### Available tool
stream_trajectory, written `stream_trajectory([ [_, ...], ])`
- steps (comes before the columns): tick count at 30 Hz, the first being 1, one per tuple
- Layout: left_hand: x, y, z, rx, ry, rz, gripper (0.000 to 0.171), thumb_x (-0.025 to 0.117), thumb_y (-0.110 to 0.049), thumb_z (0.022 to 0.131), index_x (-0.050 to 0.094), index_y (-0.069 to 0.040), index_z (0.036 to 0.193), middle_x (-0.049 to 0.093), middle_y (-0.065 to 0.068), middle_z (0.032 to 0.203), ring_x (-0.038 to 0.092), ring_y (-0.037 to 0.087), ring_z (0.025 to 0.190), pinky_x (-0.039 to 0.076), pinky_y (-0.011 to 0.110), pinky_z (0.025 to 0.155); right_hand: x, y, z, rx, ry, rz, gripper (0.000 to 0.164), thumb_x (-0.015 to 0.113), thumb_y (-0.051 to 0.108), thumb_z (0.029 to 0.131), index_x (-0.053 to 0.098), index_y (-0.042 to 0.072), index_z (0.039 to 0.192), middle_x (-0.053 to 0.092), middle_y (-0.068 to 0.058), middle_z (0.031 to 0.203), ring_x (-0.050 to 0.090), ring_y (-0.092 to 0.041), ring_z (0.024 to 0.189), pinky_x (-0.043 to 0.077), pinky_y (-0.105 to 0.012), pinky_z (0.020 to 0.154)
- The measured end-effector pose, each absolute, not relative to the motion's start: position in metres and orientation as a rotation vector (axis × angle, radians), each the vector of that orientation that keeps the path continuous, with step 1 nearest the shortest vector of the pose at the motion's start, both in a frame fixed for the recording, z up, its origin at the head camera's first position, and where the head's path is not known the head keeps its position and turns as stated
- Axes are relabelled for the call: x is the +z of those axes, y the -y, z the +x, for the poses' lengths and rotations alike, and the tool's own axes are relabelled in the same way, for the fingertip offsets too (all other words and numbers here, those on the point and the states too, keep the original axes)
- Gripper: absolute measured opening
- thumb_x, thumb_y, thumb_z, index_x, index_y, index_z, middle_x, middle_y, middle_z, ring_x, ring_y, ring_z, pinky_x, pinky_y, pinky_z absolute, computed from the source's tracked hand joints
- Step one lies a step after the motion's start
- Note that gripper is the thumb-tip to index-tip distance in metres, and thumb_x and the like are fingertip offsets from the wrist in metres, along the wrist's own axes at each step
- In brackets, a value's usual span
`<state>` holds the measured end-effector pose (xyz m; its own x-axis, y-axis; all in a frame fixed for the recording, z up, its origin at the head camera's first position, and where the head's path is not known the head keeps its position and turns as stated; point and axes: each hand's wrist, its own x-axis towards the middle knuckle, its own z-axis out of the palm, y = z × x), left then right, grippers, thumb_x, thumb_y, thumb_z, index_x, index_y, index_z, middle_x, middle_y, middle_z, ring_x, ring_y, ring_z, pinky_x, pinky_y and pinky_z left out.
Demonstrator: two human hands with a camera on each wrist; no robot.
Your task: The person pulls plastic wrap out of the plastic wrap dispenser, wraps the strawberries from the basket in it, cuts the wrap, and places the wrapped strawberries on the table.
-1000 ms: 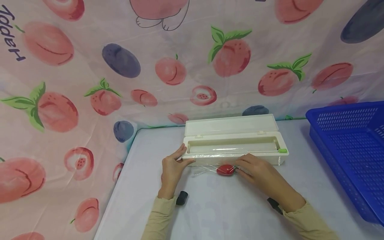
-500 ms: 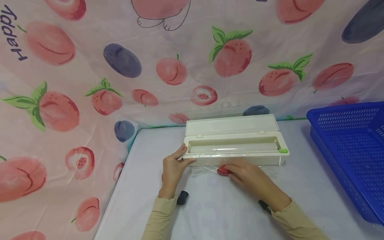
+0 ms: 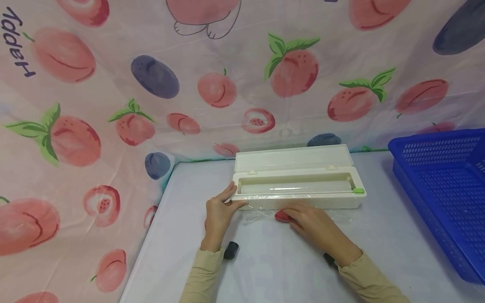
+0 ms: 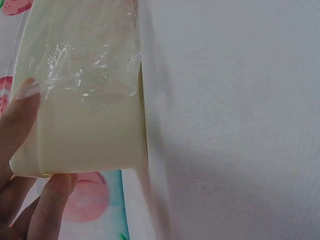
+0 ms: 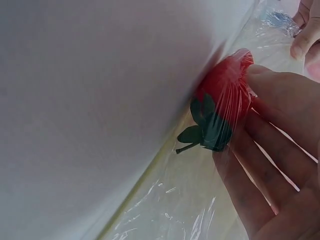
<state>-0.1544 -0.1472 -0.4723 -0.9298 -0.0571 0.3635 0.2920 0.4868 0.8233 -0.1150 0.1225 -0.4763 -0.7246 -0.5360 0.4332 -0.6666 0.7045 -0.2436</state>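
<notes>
A white cling film dispenser (image 3: 295, 203) lies on the table with its lid (image 3: 293, 160) up and a green slider (image 3: 358, 191) at its right end. Clear cling film (image 4: 80, 60) hangs down over its front. My left hand (image 3: 219, 214) grips the dispenser's left end, thumb on the front and fingers round the end. In front of the dispenser, my right hand (image 3: 316, 225) holds a red strawberry (image 5: 222, 85) with green leaves, thumb and fingers round it. Film is drawn tight over part of the strawberry. In the head view the hand hides its leafy end.
A blue plastic basket (image 3: 424, 210) stands at the table's right side. A fruit-print cloth (image 3: 227, 54) covers the wall behind and to the left. Black pieces of the wrist gear (image 3: 231, 250) show beside the sleeves.
My right hand has moved left from the strawberry's leafy end and now covers more of it. The left hand and the dispenser have stayed in place.
</notes>
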Motion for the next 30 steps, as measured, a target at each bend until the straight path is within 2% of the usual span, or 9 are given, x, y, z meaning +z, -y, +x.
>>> stream_trajectory([
  [13,-0.4714,0.1477,-0.1529,-1.458,2.382,-0.198,0.061,0.088,-0.014,0.066,0.066,0.003,0.121,0.063,0.012,0.13,0.064,0.025,0.116,0.058,0.022,0.078,-0.4752,-0.1162,-0.1147,0.522,2.604,0.903,0.045,0.088,0.005,0.071,0.072,0.005,0.113,0.07,-0.006,0.115,0.065,-0.025,0.111,0.054,-0.04,0.095],
  [22,-0.47,0.147,-0.1529,-1.452,2.396,-0.186,0.061,0.089,-0.012,0.067,0.066,0.003,0.121,0.063,0.011,0.13,0.063,0.025,0.117,0.058,0.022,0.078,-0.4766,-0.1139,-0.1157,0.509,2.574,0.892,0.043,0.086,0.0,0.071,0.072,0.005,0.111,0.07,-0.006,0.112,0.065,-0.024,0.108,0.055,-0.038,0.094],
  [30,-0.4682,0.1471,-0.1516,-1.446,2.409,-0.185,0.061,0.089,-0.014,0.068,0.066,0.003,0.122,0.063,0.011,0.13,0.063,0.025,0.118,0.057,0.023,0.079,-0.4787,-0.1152,-0.1149,0.514,2.565,0.908,0.037,0.086,0.003,0.073,0.074,0.005,0.108,0.07,-0.005,0.111,0.065,-0.023,0.107,0.056,-0.037,0.092],
])
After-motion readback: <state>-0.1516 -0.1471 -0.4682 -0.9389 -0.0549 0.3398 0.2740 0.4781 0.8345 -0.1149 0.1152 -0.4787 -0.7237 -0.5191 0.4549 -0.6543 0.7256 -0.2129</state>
